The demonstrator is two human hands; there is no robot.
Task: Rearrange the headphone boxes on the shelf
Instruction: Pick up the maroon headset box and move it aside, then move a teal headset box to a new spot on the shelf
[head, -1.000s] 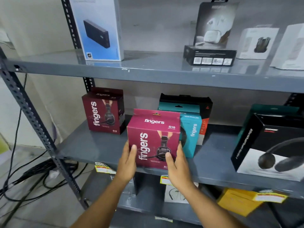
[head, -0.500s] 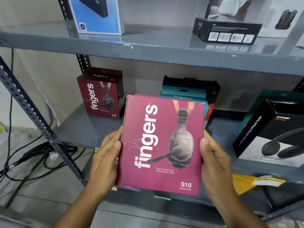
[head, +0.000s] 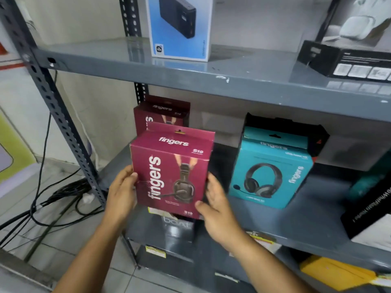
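Note:
A magenta "fingers" headphone box [head: 171,172] stands upright at the front left of the middle shelf [head: 313,227], directly in front of a darker maroon "fingers" box [head: 161,112]. My left hand [head: 121,193] grips its left side. My right hand [head: 215,204] touches its lower right edge, fingers spread along the side. A teal "fingers" headphone box [head: 268,172] stands to the right, with a black box [head: 317,134] behind it. A black and white headphone box [head: 368,210] lies at the far right.
The upper shelf [head: 211,79] carries a blue power-bank box [head: 179,28] and a black earbud box [head: 347,58]. A slotted steel upright [head: 55,111] stands at left, with cables [head: 55,199] on the floor. Boxes and yellow packets [head: 330,273] fill the lower shelf.
The magenta box went from the shelf centre, up close to the camera, then left to stand in front of the maroon box. Both hands moved with it.

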